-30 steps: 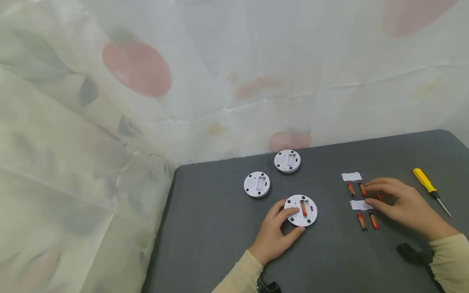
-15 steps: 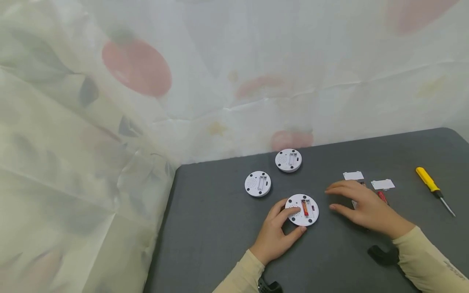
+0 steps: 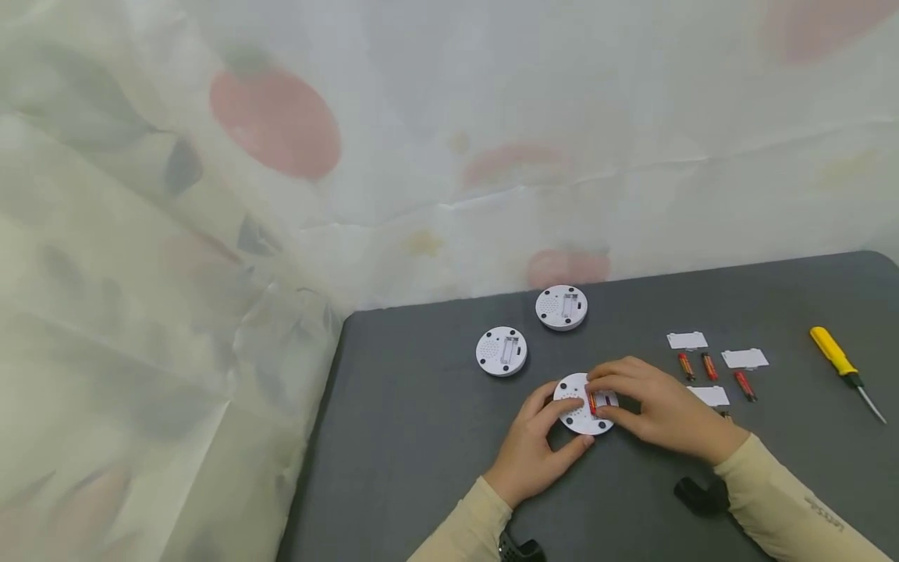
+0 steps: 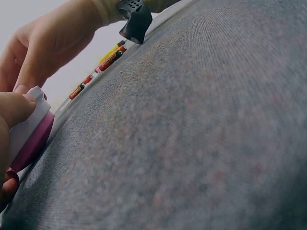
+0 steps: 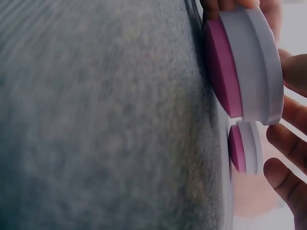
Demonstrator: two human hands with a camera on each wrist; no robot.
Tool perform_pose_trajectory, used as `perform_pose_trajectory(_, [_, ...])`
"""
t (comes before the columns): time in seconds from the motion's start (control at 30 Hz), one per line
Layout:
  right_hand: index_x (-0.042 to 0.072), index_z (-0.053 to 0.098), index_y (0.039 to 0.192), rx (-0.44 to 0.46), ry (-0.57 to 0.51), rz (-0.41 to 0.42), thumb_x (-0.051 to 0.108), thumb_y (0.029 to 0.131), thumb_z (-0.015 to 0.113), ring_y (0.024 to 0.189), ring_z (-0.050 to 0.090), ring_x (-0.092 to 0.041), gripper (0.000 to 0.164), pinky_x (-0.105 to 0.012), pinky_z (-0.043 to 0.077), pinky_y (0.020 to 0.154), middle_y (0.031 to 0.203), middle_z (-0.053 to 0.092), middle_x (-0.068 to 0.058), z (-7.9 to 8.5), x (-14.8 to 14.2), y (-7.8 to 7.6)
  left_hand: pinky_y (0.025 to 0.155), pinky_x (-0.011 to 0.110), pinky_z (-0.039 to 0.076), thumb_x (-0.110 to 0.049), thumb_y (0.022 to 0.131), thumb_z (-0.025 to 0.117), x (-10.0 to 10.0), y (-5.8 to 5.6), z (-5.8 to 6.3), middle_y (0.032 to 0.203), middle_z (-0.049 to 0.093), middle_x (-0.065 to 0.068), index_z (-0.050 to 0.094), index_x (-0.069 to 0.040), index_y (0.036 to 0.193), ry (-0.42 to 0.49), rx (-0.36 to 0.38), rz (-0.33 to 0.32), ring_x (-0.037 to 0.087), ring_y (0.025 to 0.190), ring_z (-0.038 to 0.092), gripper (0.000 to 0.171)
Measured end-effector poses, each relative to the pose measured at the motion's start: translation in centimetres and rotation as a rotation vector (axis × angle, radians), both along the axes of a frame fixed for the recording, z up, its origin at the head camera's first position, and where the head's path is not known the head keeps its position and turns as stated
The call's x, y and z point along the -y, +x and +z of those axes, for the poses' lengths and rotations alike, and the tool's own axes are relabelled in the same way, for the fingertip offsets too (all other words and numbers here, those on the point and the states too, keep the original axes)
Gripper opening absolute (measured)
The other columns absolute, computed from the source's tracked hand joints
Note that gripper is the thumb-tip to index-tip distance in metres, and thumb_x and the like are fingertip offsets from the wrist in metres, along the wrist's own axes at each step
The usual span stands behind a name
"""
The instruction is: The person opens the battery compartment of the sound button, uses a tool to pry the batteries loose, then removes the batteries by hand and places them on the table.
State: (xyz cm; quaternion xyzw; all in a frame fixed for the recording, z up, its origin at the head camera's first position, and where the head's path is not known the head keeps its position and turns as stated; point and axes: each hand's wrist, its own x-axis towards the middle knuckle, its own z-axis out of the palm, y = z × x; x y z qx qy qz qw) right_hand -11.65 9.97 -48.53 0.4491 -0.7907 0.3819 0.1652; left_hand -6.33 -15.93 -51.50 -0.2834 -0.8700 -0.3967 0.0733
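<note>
My left hand (image 3: 530,453) grips a round white-and-pink battery device (image 3: 581,426) by its rim, white side up, with one finger lying across the top. Between the fingers and thumb of my right hand (image 3: 660,406), a red-and-black AA-type battery (image 3: 593,403) shows in the device's slot. Those fingertips touch around the battery; whether they pinch or only press it is hidden. In the right wrist view the device (image 5: 249,62) shows its pink underside, close to the tabletop. The left wrist view has my right hand (image 4: 62,40) reaching over the device's white edge.
Two similar devices lie farther back, one left (image 3: 502,361) and one behind (image 3: 561,315). To the right are white battery covers (image 3: 687,340) and several loose batteries (image 3: 745,385). A yellow-handled screwdriver (image 3: 836,355) lies farther right. A patterned sheet (image 3: 456,218) hangs behind the table.
My right hand has moved left from the loose batteries and covers to the device, uncovering more of them. My left hand keeps its hold on the device.
</note>
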Motion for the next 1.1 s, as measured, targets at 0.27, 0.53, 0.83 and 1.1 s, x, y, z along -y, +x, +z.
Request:
perform_pose_trajectory(0.27, [0.014, 0.081, 0.121, -0.066, 0.094, -0.049, 0.015, 0.080, 0.095, 0.113, 0.065, -0.016, 0.043, -0.031, 0.049, 0.096, 0.124, 0.074, 0.001, -0.1, 0.2, 0.1, 0.118, 0.038, 0.045, -0.032, 0.100, 0.084, -0.1, 0.0, 0.0, 0.159, 0.051, 0.003, 0.069, -0.020, 0.142, -0.010, 0.000, -0.006, 0.017, 0.146, 0.050, 0.047])
perform_pose_trajectory(0.53, [0.012, 0.081, 0.116, -0.117, 0.082, -0.078, 0.036, 0.108, 0.072, 0.106, 0.064, -0.018, 0.027, -0.037, 0.054, 0.087, 0.119, 0.070, 0.000, 0.0, 0.8, 0.4, 0.119, 0.039, 0.045, -0.033, 0.101, 0.082, 0.0, 0.0, 0.0, 0.161, 0.050, 0.002, 0.068, -0.020, 0.144, -0.013, 0.028, -0.001, 0.017, 0.148, 0.048, 0.047])
perform_pose_trajectory(0.83, [0.010, 0.083, 0.116, -0.131, 0.100, -0.107, 0.038, 0.112, 0.064, 0.110, 0.066, -0.022, 0.034, -0.041, 0.059, 0.086, 0.120, 0.073, -0.004, 0.0, 1.1, 0.8, 0.119, 0.039, 0.044, -0.033, 0.101, 0.082, 0.0, -0.1, -0.1, 0.162, 0.049, 0.002, 0.068, -0.020, 0.144, 0.001, 0.024, -0.002, 0.017, 0.148, 0.048, 0.047])
perform_pose_trajectory(1.1, [0.014, 0.084, 0.114, -0.154, 0.129, -0.133, 0.017, 0.094, 0.086, 0.109, 0.067, -0.026, 0.020, -0.045, 0.062, 0.081, 0.123, 0.071, -0.010, 0.0, 1.2, 1.1, 0.119, 0.039, 0.044, -0.030, 0.100, 0.084, -0.1, 0.0, -0.1, 0.161, 0.050, 0.003, 0.069, -0.019, 0.142, 0.017, -0.020, -0.004, 0.018, 0.148, 0.049, 0.046])
